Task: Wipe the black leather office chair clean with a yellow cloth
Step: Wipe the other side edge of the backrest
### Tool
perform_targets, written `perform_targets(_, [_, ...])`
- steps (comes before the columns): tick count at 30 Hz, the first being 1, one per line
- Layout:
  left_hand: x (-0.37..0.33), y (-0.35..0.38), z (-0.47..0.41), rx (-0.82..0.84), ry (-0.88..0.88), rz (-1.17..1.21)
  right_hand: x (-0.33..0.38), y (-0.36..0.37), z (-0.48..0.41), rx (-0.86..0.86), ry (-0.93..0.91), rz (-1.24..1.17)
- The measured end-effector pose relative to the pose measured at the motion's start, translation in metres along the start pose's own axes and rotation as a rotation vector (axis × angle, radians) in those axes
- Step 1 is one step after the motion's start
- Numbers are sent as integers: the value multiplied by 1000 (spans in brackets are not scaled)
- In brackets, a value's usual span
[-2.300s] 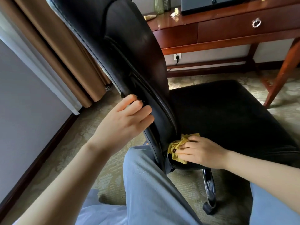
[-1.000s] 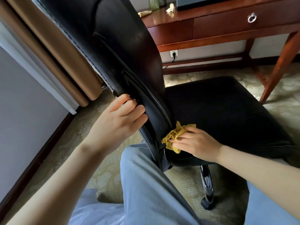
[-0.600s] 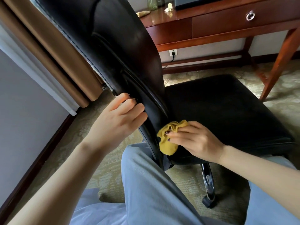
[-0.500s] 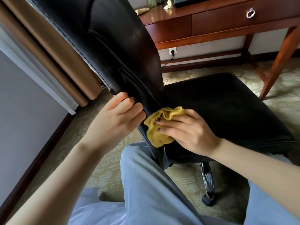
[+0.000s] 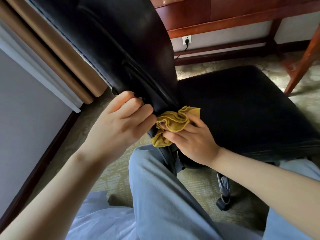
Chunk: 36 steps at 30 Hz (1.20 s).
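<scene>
The black leather office chair (image 5: 242,104) fills the middle of the view, its backrest (image 5: 121,40) leaning up and to the left. My left hand (image 5: 119,125) grips the lower side edge of the backrest, fingers curled round it. My right hand (image 5: 192,139) holds the crumpled yellow cloth (image 5: 171,123) and presses it against the backrest's lower edge, where it meets the seat. The cloth almost touches my left fingers.
A red-brown wooden desk (image 5: 225,13) stands behind the chair, one leg (image 5: 304,54) at the right. A wall socket (image 5: 187,39) with a plug sits under it. Tan curtains (image 5: 57,54) hang at the left. My grey-trousered leg (image 5: 164,187) lies below, beside a chair caster (image 5: 222,204).
My right hand has carried the cloth from the seat's rear corner up onto the backrest's lower edge, close to my left hand. The left hand has kept its grip.
</scene>
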<state>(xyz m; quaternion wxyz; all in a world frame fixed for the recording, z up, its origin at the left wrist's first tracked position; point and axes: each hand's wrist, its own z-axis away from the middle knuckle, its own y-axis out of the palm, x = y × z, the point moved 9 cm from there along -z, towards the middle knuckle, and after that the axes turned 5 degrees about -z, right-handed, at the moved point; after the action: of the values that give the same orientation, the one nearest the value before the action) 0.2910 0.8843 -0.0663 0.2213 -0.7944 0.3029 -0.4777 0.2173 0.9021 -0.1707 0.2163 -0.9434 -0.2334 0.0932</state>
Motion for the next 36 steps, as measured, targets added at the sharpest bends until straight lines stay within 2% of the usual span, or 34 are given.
perform_targets(16, [0,-2,-1,-3,-1,-9,-4,30,64,328,-169,101])
perform_targets(23, [-1,-2,-2,6,3,-8,-4,26,65,398,-257,69])
perform_targets(28, [-1,-2,-1,16,13,-11,4,37,88,569,-373,66])
perform_targets(36, [-2,-2,-2,19,3,-30,-3,27,81,665,-569,79])
